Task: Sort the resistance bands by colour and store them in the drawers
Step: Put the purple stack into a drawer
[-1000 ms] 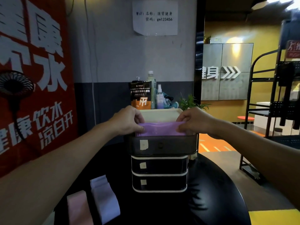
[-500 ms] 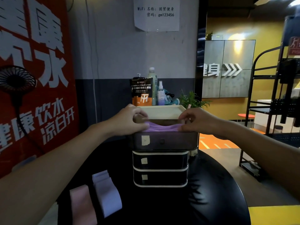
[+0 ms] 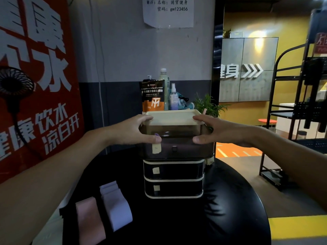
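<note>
Three-drawer unit (image 3: pixel 174 175) on a round black surface (image 3: pixel 224 218), top drawer (image 3: pixel 184 149) pulled partly out. The left grip (image 3: pixel 134 131) and right grip (image 3: pixel 214 131) flank the drawer's front corners. Each is spread open, with straight fingers resting on the edge of the cream lid (image 3: pixel 172 115) and the thumb laid along the drawer's front rim; neither encloses an object. A purple resistance band (image 3: pixel 156 134) shows only as a small sliver inside the drawer, just beside the left thumb tip; the rest is hidden behind the smoked front. Below both grips, the middle drawer (image 3: pixel 177 169) and bottom drawer (image 3: pixel 177 189) sit closed, each with a pale paper label. Below and left of the left grip, well apart from it, a pink band (image 3: pixel 88 221) and a pale lilac band (image 3: pixel 116 207) lie side by side on the surface.
</note>
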{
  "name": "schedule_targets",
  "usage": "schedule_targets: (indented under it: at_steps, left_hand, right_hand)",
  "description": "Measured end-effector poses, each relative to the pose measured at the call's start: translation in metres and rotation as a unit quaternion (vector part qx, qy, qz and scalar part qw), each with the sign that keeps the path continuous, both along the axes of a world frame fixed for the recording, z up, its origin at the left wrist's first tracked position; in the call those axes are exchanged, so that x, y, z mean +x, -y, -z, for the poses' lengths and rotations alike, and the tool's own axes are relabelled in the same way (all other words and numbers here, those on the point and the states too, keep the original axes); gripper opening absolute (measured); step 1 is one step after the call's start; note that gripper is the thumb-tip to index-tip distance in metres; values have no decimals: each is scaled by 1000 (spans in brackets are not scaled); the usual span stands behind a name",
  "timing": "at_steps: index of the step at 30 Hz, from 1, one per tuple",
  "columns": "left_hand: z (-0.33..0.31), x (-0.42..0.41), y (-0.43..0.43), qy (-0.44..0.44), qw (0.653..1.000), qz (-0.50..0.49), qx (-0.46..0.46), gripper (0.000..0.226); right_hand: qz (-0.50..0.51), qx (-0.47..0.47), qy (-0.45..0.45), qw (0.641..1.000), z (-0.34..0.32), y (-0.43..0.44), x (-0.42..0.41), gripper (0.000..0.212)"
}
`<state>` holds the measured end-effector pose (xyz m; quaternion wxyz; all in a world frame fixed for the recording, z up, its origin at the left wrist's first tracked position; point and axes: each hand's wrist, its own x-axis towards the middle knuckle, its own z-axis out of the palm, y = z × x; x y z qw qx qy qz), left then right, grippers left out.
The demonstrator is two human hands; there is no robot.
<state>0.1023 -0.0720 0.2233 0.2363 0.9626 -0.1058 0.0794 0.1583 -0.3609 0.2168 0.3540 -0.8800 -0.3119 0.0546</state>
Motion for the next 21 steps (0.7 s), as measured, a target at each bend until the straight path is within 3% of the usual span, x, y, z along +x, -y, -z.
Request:
schedule_targets:
  at_steps: [7,15,21]
  left_hand:
    - [9,8,-7,71,997,-13,9,93]
    - [14,19,-2,160,984,-49,55,69]
    - [24,27,-2,165,985,-52,-2,50]
  right_hand:
    - [32,15,77,996,9,-5,15,100]
    - [98,26,174,980,21,-14,34,74]
    - [120,57,197,971,26,-20,40,58]
